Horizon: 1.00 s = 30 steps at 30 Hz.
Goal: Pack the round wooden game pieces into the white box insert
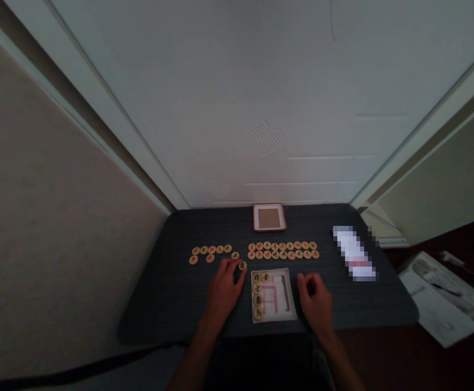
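Round wooden chess pieces lie on a dark table (171, 304). My left hand (224, 288) is curled, with thumb and fingers pinched on one piece (242, 265) just left of an open white box (279, 296). The box holds several pieces (258, 296) stacked along its left side. My right hand (316, 301) rests on the table at the box's right edge with its fingers curled in, and nothing shows in it. A double row of pieces (283, 250) lies beyond the box. A looser group of pieces (212, 252) lies to the left.
A box lid (269, 217) lies at the table's far edge against the white wall. A blurred white object (354, 252) sits at the right of the table. Papers (440, 301) lie on the floor to the right.
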Tool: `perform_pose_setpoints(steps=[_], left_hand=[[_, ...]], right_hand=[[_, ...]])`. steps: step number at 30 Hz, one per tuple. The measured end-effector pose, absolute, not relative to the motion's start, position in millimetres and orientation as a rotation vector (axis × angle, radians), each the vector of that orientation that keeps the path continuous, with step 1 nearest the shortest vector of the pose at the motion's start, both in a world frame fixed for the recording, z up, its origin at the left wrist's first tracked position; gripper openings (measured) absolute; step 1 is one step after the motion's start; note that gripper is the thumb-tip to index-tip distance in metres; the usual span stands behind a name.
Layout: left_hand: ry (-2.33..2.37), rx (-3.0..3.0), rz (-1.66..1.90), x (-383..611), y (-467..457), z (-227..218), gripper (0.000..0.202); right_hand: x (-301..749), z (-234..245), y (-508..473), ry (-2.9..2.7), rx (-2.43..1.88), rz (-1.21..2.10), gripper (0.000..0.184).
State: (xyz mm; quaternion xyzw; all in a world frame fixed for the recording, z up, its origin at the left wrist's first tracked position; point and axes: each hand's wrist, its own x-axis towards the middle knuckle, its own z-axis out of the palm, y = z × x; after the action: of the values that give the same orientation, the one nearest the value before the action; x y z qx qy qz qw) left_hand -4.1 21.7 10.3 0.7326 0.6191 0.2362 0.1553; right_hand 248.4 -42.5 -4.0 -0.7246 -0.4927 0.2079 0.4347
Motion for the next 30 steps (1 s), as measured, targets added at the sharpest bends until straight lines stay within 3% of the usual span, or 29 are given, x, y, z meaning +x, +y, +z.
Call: perform_pose_setpoints(steps=[30], left_hand=[[1.582, 2.032, 0.710, -14, 13, 18, 0.015]], right_hand=[[251, -8, -44, -1.202, -1.789, 0.584, 0.045]])
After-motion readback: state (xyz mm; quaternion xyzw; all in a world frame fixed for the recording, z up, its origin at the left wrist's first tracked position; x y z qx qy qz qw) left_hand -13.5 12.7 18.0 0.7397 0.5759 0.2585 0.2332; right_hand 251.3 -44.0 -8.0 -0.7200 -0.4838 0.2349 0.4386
